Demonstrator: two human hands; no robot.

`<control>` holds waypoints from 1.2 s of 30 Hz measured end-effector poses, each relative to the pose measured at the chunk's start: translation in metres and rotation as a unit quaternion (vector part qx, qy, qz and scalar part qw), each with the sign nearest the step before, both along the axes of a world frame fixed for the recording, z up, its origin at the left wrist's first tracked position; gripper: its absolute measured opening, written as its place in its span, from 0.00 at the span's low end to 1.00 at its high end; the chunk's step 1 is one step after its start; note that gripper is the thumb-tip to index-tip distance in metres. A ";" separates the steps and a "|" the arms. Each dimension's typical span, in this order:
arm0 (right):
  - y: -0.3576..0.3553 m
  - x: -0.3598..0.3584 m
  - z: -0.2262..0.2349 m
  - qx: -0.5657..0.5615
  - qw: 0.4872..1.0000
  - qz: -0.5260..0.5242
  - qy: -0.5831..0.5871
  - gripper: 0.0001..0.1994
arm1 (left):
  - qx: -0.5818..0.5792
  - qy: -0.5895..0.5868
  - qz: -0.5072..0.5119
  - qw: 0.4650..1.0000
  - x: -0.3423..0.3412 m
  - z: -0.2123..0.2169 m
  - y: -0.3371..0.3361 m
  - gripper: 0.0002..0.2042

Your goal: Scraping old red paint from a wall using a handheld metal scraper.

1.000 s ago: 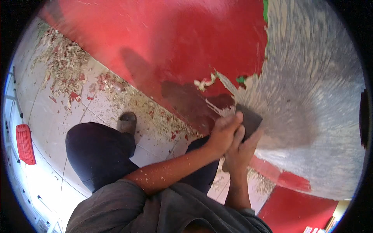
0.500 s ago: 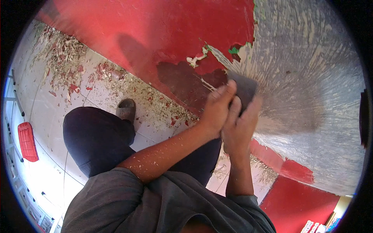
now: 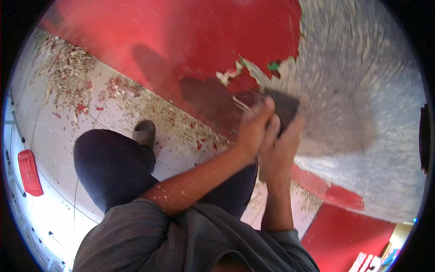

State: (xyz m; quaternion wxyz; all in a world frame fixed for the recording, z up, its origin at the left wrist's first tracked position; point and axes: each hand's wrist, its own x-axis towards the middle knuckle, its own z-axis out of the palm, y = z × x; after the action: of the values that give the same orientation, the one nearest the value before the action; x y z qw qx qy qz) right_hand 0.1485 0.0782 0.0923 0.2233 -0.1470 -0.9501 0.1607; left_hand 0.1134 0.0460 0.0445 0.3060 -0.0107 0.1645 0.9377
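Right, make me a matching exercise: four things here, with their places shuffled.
Things
1. Dark flat tool
2. Ridged red object
3. Slipper
4. Flakes

Places
A. Beside the left knee in the view
B. Strewn over the tiles along the red painted surface
C. Held in the hands
D. Farthest left of the four

Pairs: 1-C, 2-D, 3-A, 4-B

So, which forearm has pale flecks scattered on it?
The left forearm, slanting in from lower left: pale flecks dot its skin, while none show on the right forearm.
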 end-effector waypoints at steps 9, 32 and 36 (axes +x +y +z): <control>-0.005 -0.012 0.005 -0.089 0.995 0.031 0.015 0.16 | 0.020 0.004 0.044 0.999 -0.015 0.001 -0.005 0.17; -0.023 -0.027 0.014 -0.060 0.995 0.074 -0.002 0.20 | 0.050 0.042 0.014 0.998 -0.032 0.003 -0.035 0.17; -0.009 0.005 0.009 -0.065 0.998 0.007 -0.016 0.22 | -0.007 -0.020 0.008 1.000 -0.006 0.015 -0.014 0.18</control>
State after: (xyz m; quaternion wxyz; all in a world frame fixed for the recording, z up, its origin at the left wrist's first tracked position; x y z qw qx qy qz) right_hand 0.1537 0.0691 0.1015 0.1970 -0.1566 -0.9421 0.2215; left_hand 0.1077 0.0322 0.0594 0.3020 -0.0330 0.1646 0.9384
